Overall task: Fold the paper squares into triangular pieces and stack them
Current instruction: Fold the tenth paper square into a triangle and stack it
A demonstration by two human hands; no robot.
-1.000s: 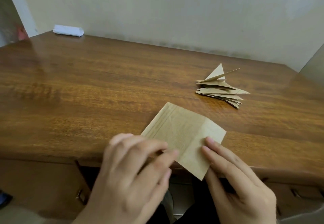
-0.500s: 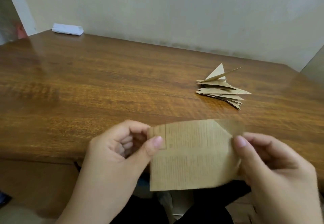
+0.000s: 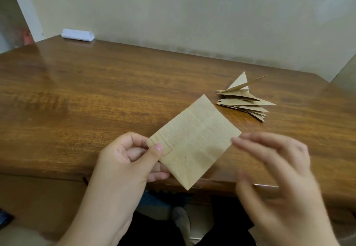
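Observation:
A tan paper square with faint red print is held up over the table's near edge, turned like a diamond. My left hand pinches its left corner between thumb and fingers. My right hand is blurred, with fingers spread and straight. Its fingertips are at the paper's right corner; I cannot tell whether they touch it. A stack of folded tan triangles lies on the table beyond the paper to the right, its top piece standing half open.
The brown wooden table runs back to a pale wall. A white folded packet lies at its far left corner. Drawer fronts and my dark-clothed legs show below the near edge.
The paper left the tabletop and was lifted by both hands, then turned to a diamond. My right hand has let go of its right edge and opened; my left still pinches the left corner.

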